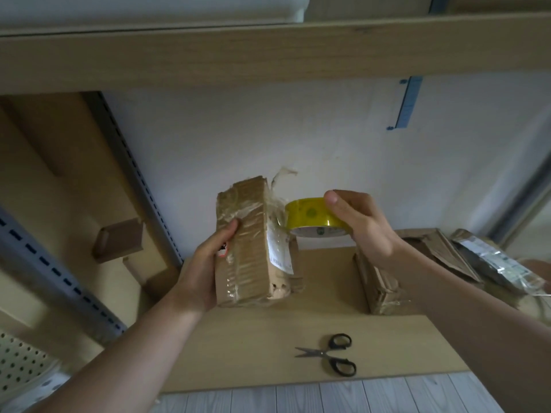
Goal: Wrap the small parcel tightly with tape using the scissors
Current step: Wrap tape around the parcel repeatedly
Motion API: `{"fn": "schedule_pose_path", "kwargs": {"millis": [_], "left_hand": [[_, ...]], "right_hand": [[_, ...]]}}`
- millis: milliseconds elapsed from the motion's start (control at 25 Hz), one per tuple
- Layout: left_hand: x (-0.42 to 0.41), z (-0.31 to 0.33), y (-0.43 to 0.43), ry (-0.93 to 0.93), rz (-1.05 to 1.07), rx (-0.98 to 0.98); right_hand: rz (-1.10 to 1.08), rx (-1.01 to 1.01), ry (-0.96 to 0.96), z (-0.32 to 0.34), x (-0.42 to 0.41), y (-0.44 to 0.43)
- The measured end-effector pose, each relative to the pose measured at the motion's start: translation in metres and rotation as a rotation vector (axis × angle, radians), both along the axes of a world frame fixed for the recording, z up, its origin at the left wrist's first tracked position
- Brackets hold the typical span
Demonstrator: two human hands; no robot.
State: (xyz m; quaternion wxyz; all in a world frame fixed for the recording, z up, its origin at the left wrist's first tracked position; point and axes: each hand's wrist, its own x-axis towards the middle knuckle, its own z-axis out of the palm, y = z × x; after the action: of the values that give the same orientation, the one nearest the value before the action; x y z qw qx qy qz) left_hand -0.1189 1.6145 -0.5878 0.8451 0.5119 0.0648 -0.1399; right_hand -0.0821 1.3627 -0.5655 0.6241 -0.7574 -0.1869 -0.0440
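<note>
A small brown cardboard parcel (247,242) with a white label and crinkled clear tape on it is held upright above the shelf. My left hand (205,263) grips its left side, thumb on the front. My right hand (360,225) holds a yellow tape roll (310,217) just right of the parcel, and a strip of clear tape runs from the roll onto the parcel's right edge. Black-handled scissors (331,353) lie shut on the wooden shelf board (238,353), below and between my hands.
A second taped brown parcel (378,290) lies on the shelf under my right wrist. Flattened packages and a grey plastic mailer (495,266) sit at the right. A thick wooden shelf (268,52) runs overhead; metal uprights and small boxes (119,239) stand at the left.
</note>
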Motion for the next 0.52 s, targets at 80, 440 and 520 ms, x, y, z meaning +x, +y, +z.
{"fn": "schedule_pose_path", "kwargs": {"millis": [80, 440, 520], "left_hand": [[-0.001, -0.001, 0.000, -0.033, 0.007, -0.022], [0.003, -0.002, 0.009, -0.187, -0.038, -0.163], [0.008, -0.006, 0.011, -0.166, -0.072, -0.174]], "right_hand": [[0.017, 0.151, 0.091, -0.001, 0.007, -0.003], [-0.059, -0.452, -0.245, 0.015, 0.013, -0.032], [-0.098, -0.538, -0.313, 0.012, 0.017, -0.031]]}}
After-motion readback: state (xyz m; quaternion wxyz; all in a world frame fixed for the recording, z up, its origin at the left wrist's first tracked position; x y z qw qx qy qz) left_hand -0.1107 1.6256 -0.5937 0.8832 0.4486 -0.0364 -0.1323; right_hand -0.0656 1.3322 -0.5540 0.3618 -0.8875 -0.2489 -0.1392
